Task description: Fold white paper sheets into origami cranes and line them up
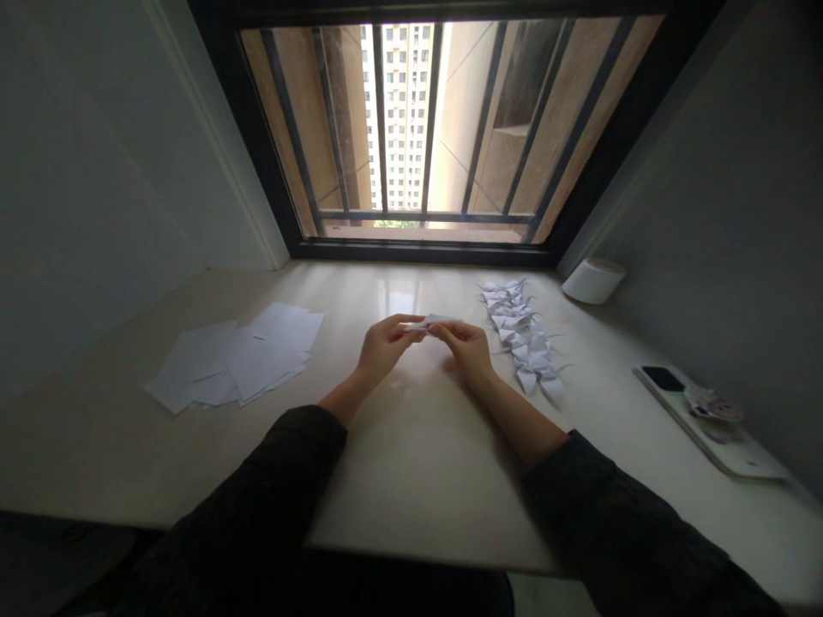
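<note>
Between my two hands, above the middle of the white sill, is a small piece of folded white paper (443, 319). My left hand (386, 344) pinches its left end between thumb and fingers. On the other end, my right hand (468, 347) is closed with the thumb pressed on the paper. The fingers cover much of it, so its exact folded shape cannot be made out. Just right of my right hand stand several white paper cranes (518, 330) in close rows. Farther off to the left lies a loose pile of white paper sheets (270, 347).
A white roll (592, 281) lies by the right wall. A phone (707, 424) with a decorated grip on its back rests at the right. Behind the sill (411, 480) is a dark-framed window (424, 250) with bars. The sill's front edge runs below my forearms.
</note>
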`<state>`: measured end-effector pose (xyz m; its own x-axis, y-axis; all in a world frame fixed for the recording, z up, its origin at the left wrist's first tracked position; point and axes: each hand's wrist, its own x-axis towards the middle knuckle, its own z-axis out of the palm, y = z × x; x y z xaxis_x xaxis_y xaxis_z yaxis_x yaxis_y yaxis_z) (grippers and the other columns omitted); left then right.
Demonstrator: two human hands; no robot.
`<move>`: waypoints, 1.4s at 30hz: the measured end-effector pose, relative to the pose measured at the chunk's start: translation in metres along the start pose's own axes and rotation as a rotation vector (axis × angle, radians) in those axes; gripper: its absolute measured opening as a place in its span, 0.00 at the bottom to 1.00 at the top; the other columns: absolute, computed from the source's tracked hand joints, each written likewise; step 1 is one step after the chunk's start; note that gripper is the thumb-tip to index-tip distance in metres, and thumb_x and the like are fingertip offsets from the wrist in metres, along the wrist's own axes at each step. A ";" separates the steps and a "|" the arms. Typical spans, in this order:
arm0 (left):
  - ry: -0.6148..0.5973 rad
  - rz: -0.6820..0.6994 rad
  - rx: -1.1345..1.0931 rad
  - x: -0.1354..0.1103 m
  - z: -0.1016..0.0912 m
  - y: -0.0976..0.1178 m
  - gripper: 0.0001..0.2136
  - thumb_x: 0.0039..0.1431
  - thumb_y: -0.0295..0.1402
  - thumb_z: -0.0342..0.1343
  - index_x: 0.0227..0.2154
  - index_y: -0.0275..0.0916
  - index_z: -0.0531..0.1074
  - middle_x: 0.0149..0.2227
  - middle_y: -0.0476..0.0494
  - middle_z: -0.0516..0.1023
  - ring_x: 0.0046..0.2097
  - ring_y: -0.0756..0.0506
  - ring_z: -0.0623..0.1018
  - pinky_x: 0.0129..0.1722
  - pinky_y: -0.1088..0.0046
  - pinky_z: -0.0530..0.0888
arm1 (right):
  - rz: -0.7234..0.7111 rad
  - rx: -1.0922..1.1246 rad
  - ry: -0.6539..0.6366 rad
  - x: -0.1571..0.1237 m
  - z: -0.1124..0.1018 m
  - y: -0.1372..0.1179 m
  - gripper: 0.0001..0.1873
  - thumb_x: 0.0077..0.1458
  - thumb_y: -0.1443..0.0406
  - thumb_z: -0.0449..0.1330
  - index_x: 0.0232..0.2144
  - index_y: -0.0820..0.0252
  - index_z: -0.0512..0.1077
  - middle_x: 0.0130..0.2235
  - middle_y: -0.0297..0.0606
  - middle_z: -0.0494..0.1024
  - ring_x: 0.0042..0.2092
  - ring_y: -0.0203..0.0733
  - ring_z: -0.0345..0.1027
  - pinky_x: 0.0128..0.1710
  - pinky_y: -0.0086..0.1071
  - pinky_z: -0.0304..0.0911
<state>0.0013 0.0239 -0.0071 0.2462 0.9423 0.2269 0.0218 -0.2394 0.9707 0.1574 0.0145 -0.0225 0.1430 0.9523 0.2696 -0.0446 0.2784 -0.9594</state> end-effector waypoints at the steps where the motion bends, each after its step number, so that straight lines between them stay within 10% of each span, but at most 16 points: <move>1: 0.021 0.020 0.014 0.000 0.000 0.000 0.17 0.47 0.42 0.61 0.39 0.39 0.75 0.35 0.42 0.80 0.38 0.45 0.78 0.37 0.71 0.72 | 0.004 0.019 -0.007 0.000 0.001 0.000 0.08 0.42 0.58 0.66 0.26 0.55 0.78 0.30 0.35 0.81 0.36 0.44 0.73 0.42 0.38 0.66; 42: 0.247 0.042 -0.048 0.000 0.005 -0.008 0.13 0.42 0.38 0.65 0.33 0.40 0.79 0.34 0.43 0.81 0.35 0.46 0.77 0.40 0.68 0.72 | 0.056 0.146 0.081 0.001 0.003 -0.001 0.11 0.35 0.62 0.69 0.27 0.57 0.79 0.31 0.37 0.81 0.36 0.44 0.74 0.43 0.39 0.66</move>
<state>0.0059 0.0249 -0.0150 0.0012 0.9617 0.2740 -0.0305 -0.2739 0.9613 0.1543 0.0161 -0.0214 0.2147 0.9554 0.2029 -0.1974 0.2459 -0.9490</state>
